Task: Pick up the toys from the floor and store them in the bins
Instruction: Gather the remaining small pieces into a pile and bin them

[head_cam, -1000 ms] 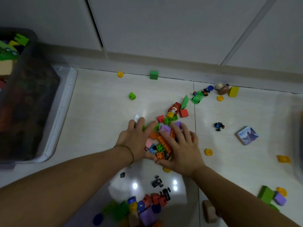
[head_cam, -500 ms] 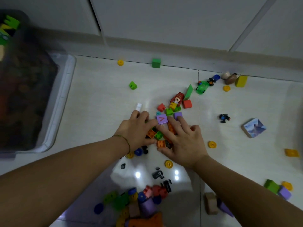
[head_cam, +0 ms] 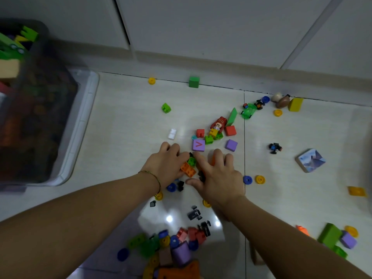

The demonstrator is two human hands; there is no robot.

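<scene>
Orange brick (head_cam: 188,170) and green brick (head_cam: 191,161) wedged between both grips on the floor (head_cam: 130,127). Right grip (head_cam: 218,177) wide, fingers (head_cam: 218,156) splayed flat. Left grip (head_cam: 167,164) curled against them, hold unclear.

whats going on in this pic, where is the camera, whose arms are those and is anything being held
No machine here: a person wears a wide-angle camera on the head, so you look down along their bare arms at a tiled floor by a wall. The left hand and the right hand meet over a small heap of toy bricks, among them an orange brick and a green brick. The right hand's fingers are spread over the heap; the left hand's fingers bend down beside it, and whether they grip anything is hidden. Loose toys lie around: a purple block with a red mark, a red-haired figure, a green cube by the wall, a picture block on the right. At the left stands a dark bin with toys inside.
</scene>
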